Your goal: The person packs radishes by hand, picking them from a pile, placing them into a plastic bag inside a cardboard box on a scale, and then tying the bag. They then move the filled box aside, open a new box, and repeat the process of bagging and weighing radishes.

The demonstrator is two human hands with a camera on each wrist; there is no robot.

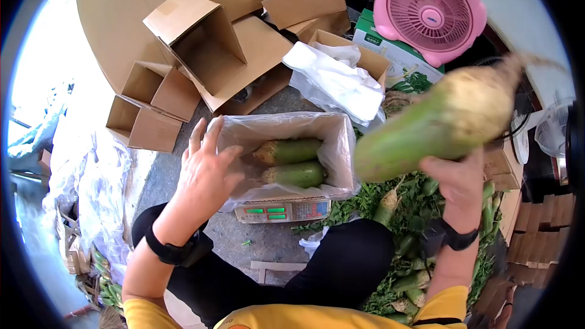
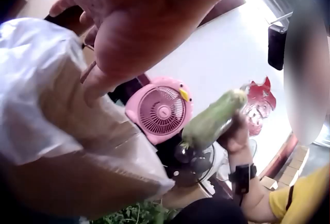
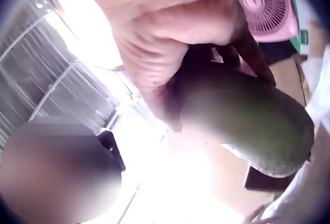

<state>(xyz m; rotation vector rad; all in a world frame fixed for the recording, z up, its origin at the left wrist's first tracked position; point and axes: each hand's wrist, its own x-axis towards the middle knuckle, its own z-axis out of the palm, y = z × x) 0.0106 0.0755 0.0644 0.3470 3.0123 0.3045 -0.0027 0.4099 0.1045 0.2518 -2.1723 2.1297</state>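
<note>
A large green radish with a pale root end is held up by my right hand, right of the lined box; the thumb and fingers curl round it, as the right wrist view also shows with the radish under the hand. My left hand is at the box's left edge with fingers spread, the thumb over the opening. Two green radishes lie side by side inside the box, which has a clear plastic liner and stands on a scale with lit green displays.
Empty cardboard boxes stand beyond the scale at the left. White plastic bags lie over another box. A pink fan stands on a green-and-white carton. More radishes and leaves are heaped at the right, beside the knee.
</note>
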